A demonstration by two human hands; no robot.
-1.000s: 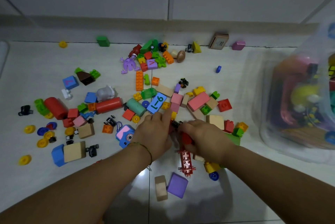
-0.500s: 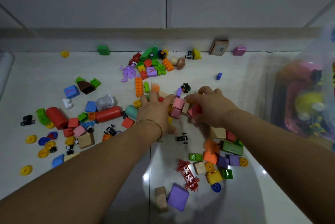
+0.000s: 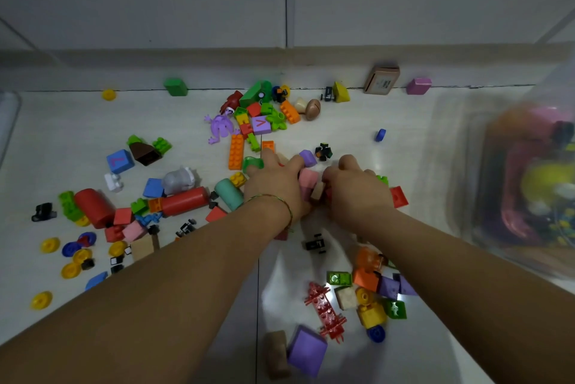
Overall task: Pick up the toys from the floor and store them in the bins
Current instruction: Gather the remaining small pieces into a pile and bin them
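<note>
Pink blocks (image 3: 308, 180) sit on the floor (image 3: 342, 131), squeezed between both hands, likely to scoop several at once. The left hand (image 3: 273, 187) presses with fingers extended; the right hand (image 3: 357, 194) curls around them. A clear bin (image 3: 466, 197) waits nearby on the right.

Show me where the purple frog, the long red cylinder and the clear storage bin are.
purple frog (image 3: 220, 128): head view, on its body.
long red cylinder (image 3: 185, 200): head view, middle of its side.
clear storage bin (image 3: 460, 172): head view, on its left wall.

A "V" — on the small purple block (image 3: 260, 124)
</note>
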